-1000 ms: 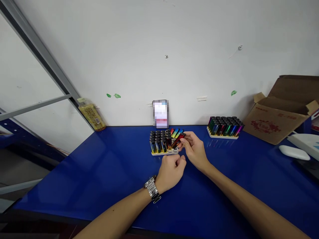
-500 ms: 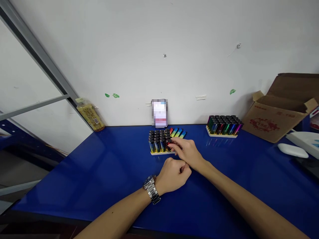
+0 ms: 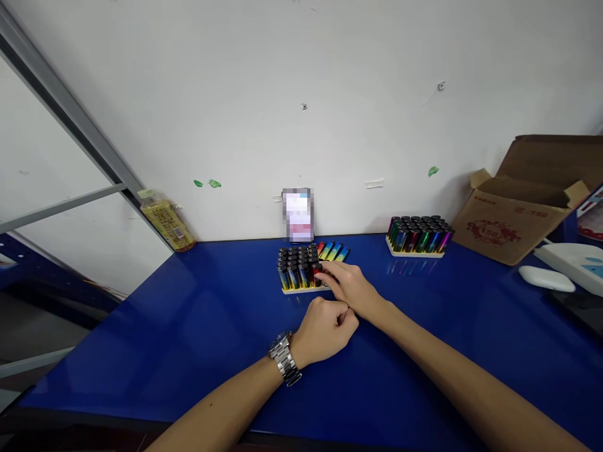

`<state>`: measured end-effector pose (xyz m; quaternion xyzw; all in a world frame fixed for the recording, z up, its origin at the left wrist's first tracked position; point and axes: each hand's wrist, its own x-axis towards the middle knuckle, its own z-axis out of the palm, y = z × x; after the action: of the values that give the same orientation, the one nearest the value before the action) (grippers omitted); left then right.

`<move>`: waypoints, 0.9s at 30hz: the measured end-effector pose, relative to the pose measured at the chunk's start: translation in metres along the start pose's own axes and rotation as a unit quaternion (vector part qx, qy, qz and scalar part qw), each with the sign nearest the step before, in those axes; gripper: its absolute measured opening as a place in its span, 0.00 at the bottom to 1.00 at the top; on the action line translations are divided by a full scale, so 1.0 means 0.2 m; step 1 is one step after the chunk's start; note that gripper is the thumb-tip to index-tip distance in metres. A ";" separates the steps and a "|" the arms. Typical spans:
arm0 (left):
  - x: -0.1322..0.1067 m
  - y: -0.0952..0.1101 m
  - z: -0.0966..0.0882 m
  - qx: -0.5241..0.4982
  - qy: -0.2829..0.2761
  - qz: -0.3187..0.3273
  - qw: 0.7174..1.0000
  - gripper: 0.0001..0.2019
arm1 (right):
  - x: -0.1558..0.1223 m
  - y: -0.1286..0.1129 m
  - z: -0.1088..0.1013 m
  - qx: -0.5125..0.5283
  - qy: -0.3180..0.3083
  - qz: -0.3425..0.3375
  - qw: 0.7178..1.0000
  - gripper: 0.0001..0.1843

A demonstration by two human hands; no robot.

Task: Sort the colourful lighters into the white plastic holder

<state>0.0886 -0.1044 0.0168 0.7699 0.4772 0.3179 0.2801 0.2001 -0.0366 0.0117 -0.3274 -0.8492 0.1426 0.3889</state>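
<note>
My right hand (image 3: 349,284) reaches to the near right corner of a pale tray (image 3: 296,291) packed with upright lighters (image 3: 293,274). Its thumb and forefinger pinch a red lighter (image 3: 317,274) with a black top, standing at that corner. Part of the tray's right side is hidden behind the fingers. Below, my left hand (image 3: 325,329) is closed in a fist over the blue table, against the right wrist; nothing sticks out of it. A metal watch circles the left wrist. Behind the tray, several loose lighters (image 3: 335,252), red and blue-yellow, lie on their sides.
A phone (image 3: 298,216) with a blurred screen leans on the wall. A second tray of lighters (image 3: 419,237) stands to the right, beside an open cardboard box (image 3: 506,226). A white case (image 3: 546,279) lies farther right. At left, a yellow drink bottle (image 3: 167,221) leans in the corner.
The view has shifted slightly, so everything sits a little farther left. Both hands keep nearly the same pose, the right fingers still at the red lighter.
</note>
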 end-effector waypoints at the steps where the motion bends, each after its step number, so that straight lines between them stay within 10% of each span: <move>1: 0.00 0.00 0.00 0.001 -0.002 0.001 1.000 0.18 | 0.00 0.00 0.00 -0.011 -0.011 -0.002 1.000 0.16; 11: 0.00 0.03 -0.02 0.019 0.009 -0.012 1.000 0.21 | -0.02 0.11 -0.10 -0.299 -0.035 0.156 0.941 0.22; 27: 0.00 0.02 -0.02 0.023 0.014 -0.012 1.000 0.22 | -0.02 0.10 -0.11 -0.330 -0.097 0.257 0.903 0.17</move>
<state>0.0893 -0.1054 0.0225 0.7657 0.4973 0.3148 0.2594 0.2270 -0.0245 0.0141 -0.6284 -0.7676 -0.0202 0.1244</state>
